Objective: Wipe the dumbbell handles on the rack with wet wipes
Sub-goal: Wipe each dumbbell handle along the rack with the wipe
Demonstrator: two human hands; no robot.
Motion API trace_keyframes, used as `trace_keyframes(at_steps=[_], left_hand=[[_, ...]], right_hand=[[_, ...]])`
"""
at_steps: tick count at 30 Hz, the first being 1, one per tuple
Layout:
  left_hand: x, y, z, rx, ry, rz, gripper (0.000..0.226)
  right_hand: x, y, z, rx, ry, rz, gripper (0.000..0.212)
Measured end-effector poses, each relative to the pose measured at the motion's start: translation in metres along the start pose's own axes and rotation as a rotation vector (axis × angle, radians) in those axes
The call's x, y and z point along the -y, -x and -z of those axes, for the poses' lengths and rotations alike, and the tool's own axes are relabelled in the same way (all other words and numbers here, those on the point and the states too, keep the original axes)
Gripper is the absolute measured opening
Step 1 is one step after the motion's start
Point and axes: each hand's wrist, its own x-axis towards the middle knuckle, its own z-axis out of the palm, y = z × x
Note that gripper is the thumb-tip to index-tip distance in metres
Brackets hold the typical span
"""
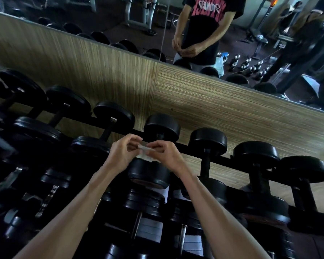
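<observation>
Left hand [123, 153] and right hand [164, 153] both pinching a wet wipe [145, 153] mid-frame, stretched left-right above black dumbbells [150, 172] on the rack [221, 161]

dim gym room, wood-grain wall panel [204, 101] running behind everything, big mirror [120, 21] above it, dark floor [232, 47] in the reflection, machine frames [138, 14] and chrome weights [251, 66] back there, daylight off to the right

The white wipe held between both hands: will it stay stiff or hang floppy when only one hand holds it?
Probably floppy: the wet wipe sags and crumples between the left hand and right hand. It looks thin, so likely very light. It may cling to fingers if damp.
</observation>
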Motion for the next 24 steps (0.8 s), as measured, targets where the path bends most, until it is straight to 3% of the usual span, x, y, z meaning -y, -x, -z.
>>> trace_keyframes(at_steps=[5,11,17,24], left_hand=[[0.019,0.013,0.024,-0.102,-0.06,0.025,0.024],[0.055,0.017,0.082,-0.236,-0.332,-0.208,0.019],[0.085,0.001,0.133,-0.148,-0.474,-0.307,0.02],[0.1,-0.046,0.123,-0.107,-0.499,-0.282,0.021]], right_hand=[[0.005,-0.011,-0.038,-0.049,0.088,0.019,0.012],[0.019,-0.019,-0.096,-0.274,0.163,0.009,0.008],[0.027,-0.027,-0.152,-0.512,0.157,-0.078,0.002],[0.036,-0.058,-0.171,-0.628,0.213,-0.124,0.024]])
